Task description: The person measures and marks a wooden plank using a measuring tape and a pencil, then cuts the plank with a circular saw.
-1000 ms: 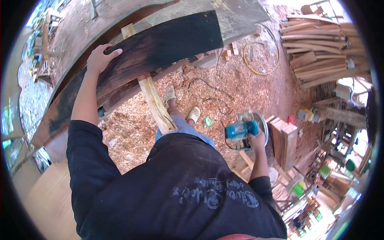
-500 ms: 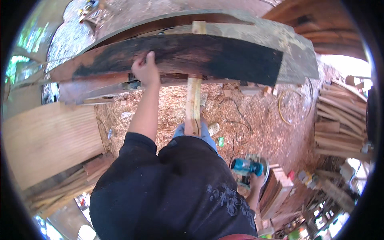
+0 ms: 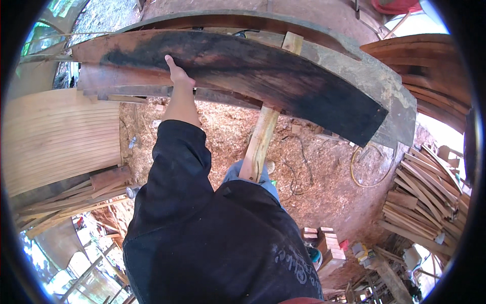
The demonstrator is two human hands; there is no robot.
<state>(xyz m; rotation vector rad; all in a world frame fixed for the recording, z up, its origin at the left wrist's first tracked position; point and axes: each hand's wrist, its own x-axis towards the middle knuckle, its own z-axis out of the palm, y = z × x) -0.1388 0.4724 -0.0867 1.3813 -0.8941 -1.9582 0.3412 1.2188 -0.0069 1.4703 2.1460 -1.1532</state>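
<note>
My left hand (image 3: 179,73) lies on a long, curved wooden board (image 3: 243,71), against its upper face left of the middle. Its fingers stretch toward the far edge and the hand looks open. Dark, charred-looking patches cover most of the board, with bare reddish wood at the left end. Under it runs a pale wooden beam (image 3: 260,142), its near end close to my legs. My right hand is out of sight behind my body. Beside my right side, only a small part of a teal power tool (image 3: 315,256) shows; the rest is hidden.
Beyond the board lies a larger grey plank (image 3: 390,96). A pale wide panel (image 3: 61,137) stands at the left, above stacked strips. Timber pieces (image 3: 420,197) are piled at the right. Wood shavings (image 3: 217,126), a yellow hose (image 3: 367,175) and dark cords cover the ground.
My view has shifted, and the board now slants down to the right. My left hand has flattened from a curled grip with raised thumb. The right hand and most of the teal tool have gone from view.
</note>
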